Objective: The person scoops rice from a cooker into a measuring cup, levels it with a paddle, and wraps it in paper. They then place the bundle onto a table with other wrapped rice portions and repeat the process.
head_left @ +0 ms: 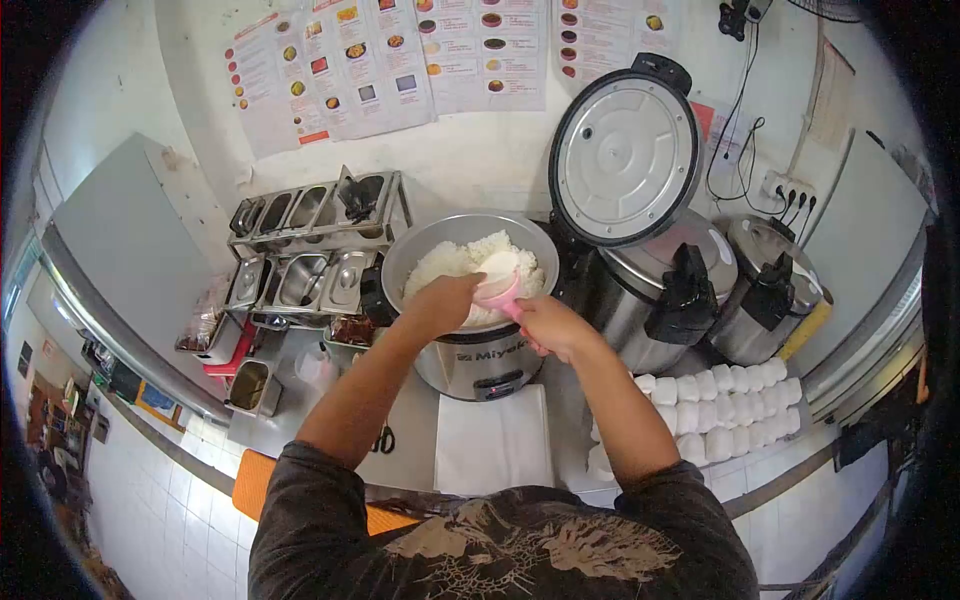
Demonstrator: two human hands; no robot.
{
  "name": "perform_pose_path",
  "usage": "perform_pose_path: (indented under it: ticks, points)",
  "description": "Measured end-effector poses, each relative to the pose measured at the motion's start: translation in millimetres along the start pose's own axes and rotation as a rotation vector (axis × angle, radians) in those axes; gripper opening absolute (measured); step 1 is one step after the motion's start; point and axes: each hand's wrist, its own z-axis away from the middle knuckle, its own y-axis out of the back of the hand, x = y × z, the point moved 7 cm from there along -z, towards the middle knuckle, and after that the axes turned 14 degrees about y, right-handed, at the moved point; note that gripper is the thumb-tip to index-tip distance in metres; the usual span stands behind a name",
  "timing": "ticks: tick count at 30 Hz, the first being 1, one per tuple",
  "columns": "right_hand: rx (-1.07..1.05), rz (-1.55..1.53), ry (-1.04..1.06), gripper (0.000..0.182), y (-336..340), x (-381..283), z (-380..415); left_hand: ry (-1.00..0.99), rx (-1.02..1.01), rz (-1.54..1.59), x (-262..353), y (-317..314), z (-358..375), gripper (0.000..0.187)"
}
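A large silver rice cooker (478,366) stands at the middle with its lid (627,157) raised. White rice (440,262) fills much of its pot. Over the rice, my right hand (553,328) grips the handle of a pink scoop (500,290), which has white rice in its bowl. My left hand (447,303) is at the scoop's left edge, its fingers bent against the rim or the rice; the exact contact is hard to make out.
Rows of white wrapped portions (720,410) lie at the right. Two steel pots (660,290) stand behind them. Steel containers (305,280) fill a rack at the left. A white sheet (492,440) lies before the cooker, with black scissors (383,440) to its left.
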Motion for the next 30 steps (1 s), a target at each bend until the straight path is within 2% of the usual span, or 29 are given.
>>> perform_pose_path:
  ticks: [1,4,7,10,13,16,19,21,23,24,25,28,30]
  points:
    - [-0.018,-0.033,-0.002,0.022,-3.7,-2.9,4.0,0.022,0.060,-0.035,-1.6,-1.3,-2.5,0.035]
    - [0.036,0.043,0.032,0.022,0.6,6.3,4.3,0.170,-0.015,-0.178,-30.1,1.7,-26.4,0.034]
    - [0.068,-0.012,0.033,0.025,14.7,2.9,13.3,0.261,0.001,-0.309,-81.8,10.7,-35.4,0.032]
    - [0.027,-0.190,-0.005,0.028,25.3,14.0,12.8,-0.046,-0.005,-0.530,-82.8,-8.3,-34.0,0.033]
    - [0.067,-0.259,-0.003,0.030,25.9,19.9,14.9,0.218,0.014,-0.503,-3.3,30.6,8.4,0.034]
    - [0.049,-0.231,0.026,0.040,25.0,16.0,20.9,0.225,-0.102,-0.542,-62.4,-20.6,-26.6,0.038]
    - [0.044,-0.247,0.043,0.044,26.3,25.2,20.0,0.283,-0.017,-0.274,-81.8,-34.6,-31.7,0.047]
    - [0.069,-0.266,0.075,0.035,23.5,14.6,33.5,0.337,-0.158,-0.266,-49.4,-19.7,-18.3,0.052]
    - [0.074,-0.265,0.092,0.029,25.1,13.4,40.7,0.318,-0.185,-0.246,-52.5,-18.7,-26.2,0.057]
    - [0.033,-0.237,0.117,0.021,25.0,13.2,44.0,0.277,-0.140,-0.227,-79.7,-29.2,-43.0,0.059]
    - [0.037,-0.243,0.114,0.021,23.9,9.7,52.2,0.234,-0.093,-0.206,-93.4,-34.6,-52.1,0.062]
    - [0.064,-0.254,0.110,0.024,20.1,-2.8,74.8,0.231,-0.034,-0.452,-66.0,-3.0,-36.9,0.077]
    - [0.095,-0.259,0.099,0.029,17.5,1.7,82.9,0.230,-0.085,-0.486,-69.5,-3.4,-45.5,0.077]
